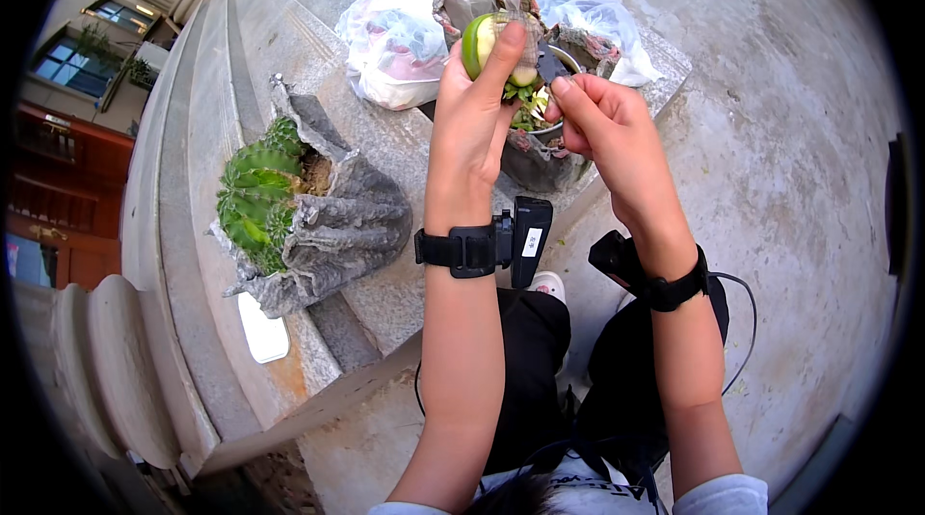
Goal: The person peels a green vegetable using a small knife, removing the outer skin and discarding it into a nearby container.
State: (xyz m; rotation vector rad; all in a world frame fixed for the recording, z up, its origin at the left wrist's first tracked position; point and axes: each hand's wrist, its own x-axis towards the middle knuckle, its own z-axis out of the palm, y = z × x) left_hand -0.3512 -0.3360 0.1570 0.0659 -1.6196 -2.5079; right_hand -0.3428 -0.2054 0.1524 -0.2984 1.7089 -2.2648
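Observation:
My left hand (470, 99) grips a round fruit or vegetable (473, 45), its thumb lying along the near side. Green skin remains on the left of the piece, and pale flesh shows where it is peeled. Pinched in the fingers of my right hand (607, 110) is a dark-bladed cutting tool (551, 65), close to the piece's right side. Whether it is a knife or a peeler I cannot tell. Below and behind both hands, a metal bowl (574, 61) contains green and pale peelings (535, 107). It sits in a rough grey planter (538, 164), partly hidden by my hands.
White plastic bags (394, 45) stand behind the hands on a stone step (390, 135). To the left, a draped grey planter (354, 226) holds cacti (256, 175). A white flat object (264, 331) lies beside it. Black wrist-strapped devices (531, 240) sit on both forearms, with a cable (751, 320) on the right.

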